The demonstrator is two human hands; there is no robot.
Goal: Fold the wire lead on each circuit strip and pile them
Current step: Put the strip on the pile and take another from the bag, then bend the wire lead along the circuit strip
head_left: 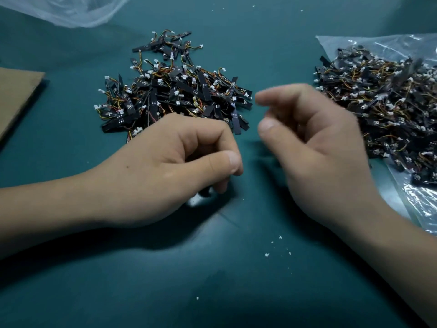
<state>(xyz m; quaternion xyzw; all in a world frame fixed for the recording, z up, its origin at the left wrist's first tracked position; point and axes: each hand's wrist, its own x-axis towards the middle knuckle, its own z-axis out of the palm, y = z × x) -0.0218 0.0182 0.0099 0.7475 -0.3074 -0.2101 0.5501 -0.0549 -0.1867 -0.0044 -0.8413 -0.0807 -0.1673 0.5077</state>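
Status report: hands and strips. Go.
Left hand gripping a circuit strip, mostly hidden. Right hand empty, blurred. Pile ahead; nothing in the way.

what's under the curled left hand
A blurred white connector and a dark strip end peek out beneath the left hand, over the teal table. The hand covers the rest, including any grip.

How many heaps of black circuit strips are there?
2: a heap on the teal mat beyond the left hand, a second heap on the clear plastic bag at right. Possibly more offscreen.
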